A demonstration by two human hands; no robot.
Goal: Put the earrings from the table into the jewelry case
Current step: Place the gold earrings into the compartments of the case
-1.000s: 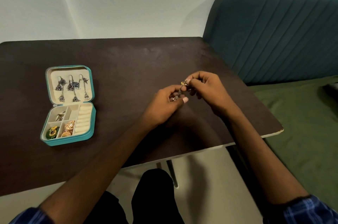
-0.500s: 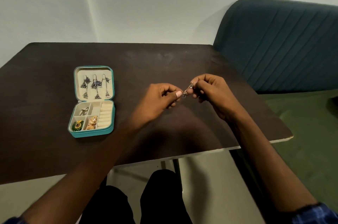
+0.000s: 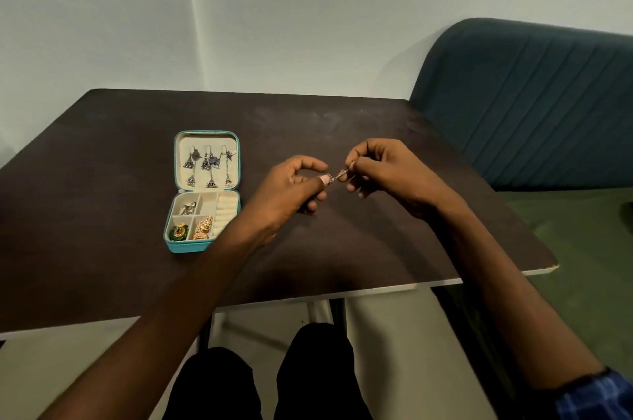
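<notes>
Here, a dark brown desk [image 3: 102, 214] stands against a pale wall, with a teal ribbed seat back [image 3: 534, 104] just past its right edge. Nothing lies between the hands and the case. Toward the desk's left side, a teal jewelry case [image 3: 178, 159] lies open, its lid laid flat toward the far edge. Three long silver earrings [image 3: 209, 166] hang in a row on the cream lid lining. In the base, one small compartment holds a silver piece, another a green one, another gold ones; the ridged cream section at its right holds nothing visible. Above the desk's middle, the left hand [image 3: 291, 190] and right hand [image 3: 387, 172] together pinch a thin silver earring [image 3: 337, 176] by its two ends, fingers curled, well apart from the case.
</notes>
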